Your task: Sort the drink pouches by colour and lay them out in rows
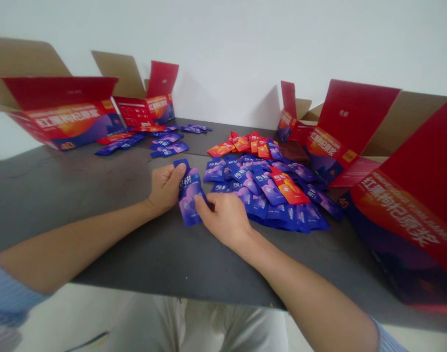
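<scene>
A blue and purple sachet with white lettering is held upright between my two hands, above the dark table. My left hand pinches its upper left edge, thumb on the printed face. Lower on the right side, my right hand grips the same sachet with the thumb in front. Whether more sachets lie behind it I cannot tell. Just past my right hand spreads a heap of blue sachets, with one red sachet on top and a group of red sachets behind.
Open red cartons stand at the left, the back left, the right and the near right. Small rows of blue sachets lie by the left cartons. A dark brown object sits behind the heap. A white wall closes off the back.
</scene>
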`<state>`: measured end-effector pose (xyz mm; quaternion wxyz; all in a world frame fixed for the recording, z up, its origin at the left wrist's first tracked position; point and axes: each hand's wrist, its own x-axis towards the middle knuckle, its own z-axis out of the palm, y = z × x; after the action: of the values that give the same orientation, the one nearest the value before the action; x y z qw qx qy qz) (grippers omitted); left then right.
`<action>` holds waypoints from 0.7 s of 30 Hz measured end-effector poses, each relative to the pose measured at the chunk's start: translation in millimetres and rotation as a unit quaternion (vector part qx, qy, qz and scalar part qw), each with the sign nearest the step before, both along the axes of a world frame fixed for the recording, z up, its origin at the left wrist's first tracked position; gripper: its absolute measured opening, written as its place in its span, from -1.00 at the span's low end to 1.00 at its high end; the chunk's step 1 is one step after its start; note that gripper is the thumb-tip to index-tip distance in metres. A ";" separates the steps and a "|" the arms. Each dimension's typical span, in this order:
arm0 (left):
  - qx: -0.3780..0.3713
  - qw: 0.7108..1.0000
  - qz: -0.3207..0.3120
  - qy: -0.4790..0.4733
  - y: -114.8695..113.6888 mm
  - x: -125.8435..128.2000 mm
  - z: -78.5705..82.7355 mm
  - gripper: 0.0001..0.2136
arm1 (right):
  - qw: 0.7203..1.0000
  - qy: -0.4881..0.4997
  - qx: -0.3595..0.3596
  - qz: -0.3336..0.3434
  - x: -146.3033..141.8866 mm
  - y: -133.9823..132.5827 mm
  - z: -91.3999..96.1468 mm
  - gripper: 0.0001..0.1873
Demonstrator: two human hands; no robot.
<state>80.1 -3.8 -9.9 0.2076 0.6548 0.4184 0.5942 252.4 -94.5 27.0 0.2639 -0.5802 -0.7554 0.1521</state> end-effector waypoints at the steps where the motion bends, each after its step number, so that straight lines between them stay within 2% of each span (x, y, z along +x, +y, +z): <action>1: 0.024 1.000 0.006 0.020 0.0 0.1 -0.5 -0.48 | 1.000 -0.011 -0.003 -0.005 -0.3 0.4 -0.3 -0.47; 4: 0.080 0.996 0.002 0.051 3.0 2.0 -2.0 -0.50 | 0.999 -0.026 -0.006 -0.022 0.3 1.2 0.7 -0.46; 7: 0.097 0.994 -0.041 0.024 10.9 3.4 -6.3 -0.61 | 0.998 -0.009 -0.018 -0.052 3.5 1.9 5.0 -0.46; 9: 0.080 0.995 -0.058 0.011 16.5 3.0 -10.8 -0.59 | 0.996 -0.002 -0.025 -0.087 6.6 2.8 9.0 -0.50; 11: 0.055 0.997 -0.045 0.027 20.6 2.0 -15.2 -0.55 | 0.990 -0.004 -0.032 -0.134 9.7 3.8 12.9 -0.57; 12: 0.043 0.998 -0.031 0.043 22.1 1.5 -17.0 -0.54 | 0.987 -0.007 -0.038 -0.156 11.0 4.2 14.4 -0.55; 14: 0.023 0.997 0.001 0.076 24.1 1.0 -19.5 -0.51 | 0.981 -0.015 -0.051 -0.188 12.7 4.7 16.1 -0.41; 17: -0.014 0.992 0.029 0.124 25.3 1.4 -20.7 -0.49 | 0.978 -0.027 -0.054 -0.201 13.1 4.9 16.3 -0.27; 21: -0.027 0.986 0.018 0.165 21.4 4.1 -18.6 -0.61 | 0.976 -0.031 -0.053 -0.208 12.4 6.0 16.1 -0.30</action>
<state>84.3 17.6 -28.5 0.1423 0.7306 0.4742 0.4702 264.9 -88.5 43.1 0.2349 -0.7423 -0.6167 0.1160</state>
